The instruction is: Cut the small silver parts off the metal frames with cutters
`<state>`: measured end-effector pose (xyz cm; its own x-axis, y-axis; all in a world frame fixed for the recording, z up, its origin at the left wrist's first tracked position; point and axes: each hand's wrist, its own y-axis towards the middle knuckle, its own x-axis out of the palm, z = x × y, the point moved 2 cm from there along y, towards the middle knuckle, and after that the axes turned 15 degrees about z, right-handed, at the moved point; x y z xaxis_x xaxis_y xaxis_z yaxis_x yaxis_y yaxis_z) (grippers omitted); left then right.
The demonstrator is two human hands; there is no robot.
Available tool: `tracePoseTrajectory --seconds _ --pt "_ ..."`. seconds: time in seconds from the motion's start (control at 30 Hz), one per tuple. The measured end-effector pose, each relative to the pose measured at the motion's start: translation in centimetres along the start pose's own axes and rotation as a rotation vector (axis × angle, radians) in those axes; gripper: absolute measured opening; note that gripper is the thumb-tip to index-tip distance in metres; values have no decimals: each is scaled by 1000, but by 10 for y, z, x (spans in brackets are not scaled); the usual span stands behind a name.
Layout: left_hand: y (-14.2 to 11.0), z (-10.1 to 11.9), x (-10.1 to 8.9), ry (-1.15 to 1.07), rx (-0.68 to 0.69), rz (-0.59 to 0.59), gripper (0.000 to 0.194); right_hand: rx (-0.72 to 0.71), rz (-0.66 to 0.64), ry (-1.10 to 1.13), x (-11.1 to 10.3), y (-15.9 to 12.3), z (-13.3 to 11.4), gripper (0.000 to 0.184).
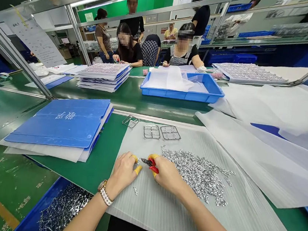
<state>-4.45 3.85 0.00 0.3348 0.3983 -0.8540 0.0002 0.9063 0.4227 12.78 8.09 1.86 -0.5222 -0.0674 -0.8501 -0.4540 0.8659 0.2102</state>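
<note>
My right hand (165, 174) grips red-handled side cutters (150, 164), with a yellow finger cot on its thumb. The cutters' metal tips point left, towards my left hand (121, 174). That hand wears a wristwatch and yellow finger cots, and its fingertips pinch a tiny metal part (138, 162) at the cutter tips. Right of my hands lies a loose heap of small silver metal parts (197, 176) on a ribbed white plastic sheet (176, 214). Several metal lattice frames (152, 131) lie above my hands.
A blue bin of metal scrap (47, 218) sits at lower left. A blue folder stack (61, 121) lies left on the green bench. Beyond stand a blue tray (182, 85) and stacked sheets (103, 75). Several co-workers (128, 46) stand across the bench.
</note>
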Motion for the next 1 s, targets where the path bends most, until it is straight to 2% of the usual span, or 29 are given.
tracePoseTrajectory --seconds 0.07,0.2,0.37,0.5,0.63,0.8,0.9,1.0 --pt "1 2 2 7 7 -17 4 -39 -44 -39 -5 -5 1 23" --pt "1 4 3 14 16 -41 22 -81 -99 -107 -6 -9 -7 23" --pt "2 6 0 8 5 -41 25 -49 -78 -138 1 -8 -18 16" --pt "2 7 -1 -50 -57 -16 23 -36 -41 -84 9 -12 -22 20" --pt "0 2 -1 -185 -163 16 23 -13 -24 -48 18 -17 -19 30" --pt "-2 -15 -2 -461 -393 50 14 54 3 60 19 -18 -13 32" --pt "-2 -18 -3 -659 -523 48 17 203 77 243 15 -13 -8 36" --pt "1 -10 -5 -825 -612 37 23 293 122 480 12 -7 -6 43"
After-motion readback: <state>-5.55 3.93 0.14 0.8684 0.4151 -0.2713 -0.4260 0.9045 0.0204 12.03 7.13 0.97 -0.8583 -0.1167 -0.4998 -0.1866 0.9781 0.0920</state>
